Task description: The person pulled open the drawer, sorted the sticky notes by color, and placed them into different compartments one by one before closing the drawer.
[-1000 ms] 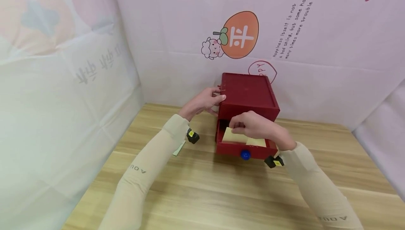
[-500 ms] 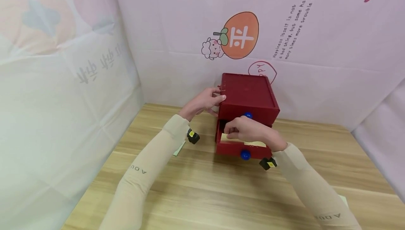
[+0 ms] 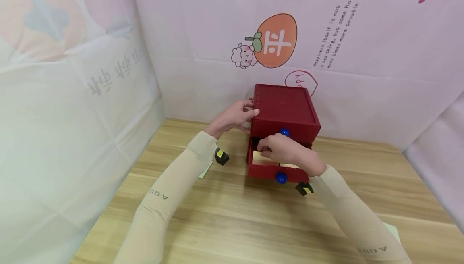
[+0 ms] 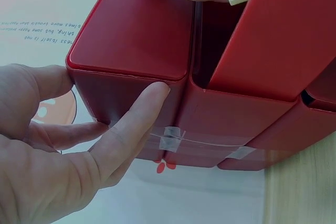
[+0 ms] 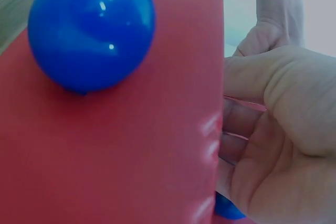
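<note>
A red drawer cabinet [image 3: 284, 104] stands at the back, its lower drawer [image 3: 262, 172] pulled out by a blue knob-bearing front. My left hand [image 3: 235, 115] rests against the cabinet's left side; in the left wrist view its thumb and fingers [image 4: 142, 111] touch the edges and side wall, mostly straight. Over the drawer, my right hand [image 3: 284, 148] pinches a pale yellow paper note [image 3: 261, 159] that reaches behind the drawer front. Beside it lies another yellow note [image 3: 290, 166]. The right wrist view has the drawer's blue knob [image 5: 92, 30] up close, hiding the fingertips.
Above the drawer is a closed one with its own blue knob [image 3: 284, 132]. Pale green paper [image 3: 206, 171] lies left of the cabinet, and another green sheet [image 3: 392, 230] shows by the right sleeve. A printed cloth wall [image 3: 210, 82] rises behind the wooden table [image 3: 232, 223].
My right hand has shifted left and down with the yellow note, which sits lower in the drawer. The upper knob and right green sheet have come into view. My left hand stays put.
</note>
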A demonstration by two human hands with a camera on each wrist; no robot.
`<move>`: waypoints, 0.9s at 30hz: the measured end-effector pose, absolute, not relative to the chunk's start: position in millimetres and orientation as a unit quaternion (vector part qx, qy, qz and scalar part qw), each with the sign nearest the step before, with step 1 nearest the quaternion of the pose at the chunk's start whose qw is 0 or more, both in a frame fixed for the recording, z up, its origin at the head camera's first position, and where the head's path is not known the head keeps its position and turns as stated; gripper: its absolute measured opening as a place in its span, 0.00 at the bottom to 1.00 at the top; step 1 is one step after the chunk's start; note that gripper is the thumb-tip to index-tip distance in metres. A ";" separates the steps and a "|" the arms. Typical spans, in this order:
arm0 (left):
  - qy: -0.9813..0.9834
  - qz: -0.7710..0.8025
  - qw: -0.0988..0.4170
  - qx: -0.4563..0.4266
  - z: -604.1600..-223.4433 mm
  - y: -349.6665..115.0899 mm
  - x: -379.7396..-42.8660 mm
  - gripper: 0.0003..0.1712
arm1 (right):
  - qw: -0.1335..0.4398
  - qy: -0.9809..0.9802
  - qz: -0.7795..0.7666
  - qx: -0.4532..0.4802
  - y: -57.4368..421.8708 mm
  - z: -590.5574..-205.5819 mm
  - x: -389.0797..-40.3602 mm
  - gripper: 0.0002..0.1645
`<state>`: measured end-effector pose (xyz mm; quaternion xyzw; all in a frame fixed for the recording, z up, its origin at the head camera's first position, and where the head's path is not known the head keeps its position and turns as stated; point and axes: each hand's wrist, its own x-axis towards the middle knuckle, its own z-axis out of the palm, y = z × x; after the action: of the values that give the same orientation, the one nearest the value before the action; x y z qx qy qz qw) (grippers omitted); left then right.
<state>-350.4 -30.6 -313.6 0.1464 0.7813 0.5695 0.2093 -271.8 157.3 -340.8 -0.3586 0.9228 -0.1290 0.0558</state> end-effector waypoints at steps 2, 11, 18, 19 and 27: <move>0.781 0.569 0.212 0.147 -314.7 -30.4 -350.4 0.37 | 0.052 0.926 -0.124 -0.354 158.2 -340.9 -270.5 0.03; 0.779 0.572 0.209 0.151 -316.3 -30.8 -350.6 0.37 | 0.026 0.931 -0.124 -0.341 161.2 -332.2 -260.1 0.06; 0.778 0.576 0.204 0.149 -315.6 -31.4 -350.2 0.37 | 0.008 0.933 -0.118 -0.339 161.8 -327.4 -247.1 0.06; 0.778 0.575 0.204 0.149 -315.2 -31.5 -349.8 0.37 | 0.002 0.934 -0.115 -0.338 162.0 -326.9 -244.5 0.07; 0.778 0.573 0.211 0.148 -314.5 -30.8 -349.5 0.37 | -0.079 0.929 -0.097 -0.349 164.1 -331.2 -224.7 0.10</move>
<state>-349.5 -30.8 -314.5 0.1483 0.7782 0.5728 0.2106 -224.7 164.1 -331.2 -0.3488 0.9288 -0.0967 -0.0790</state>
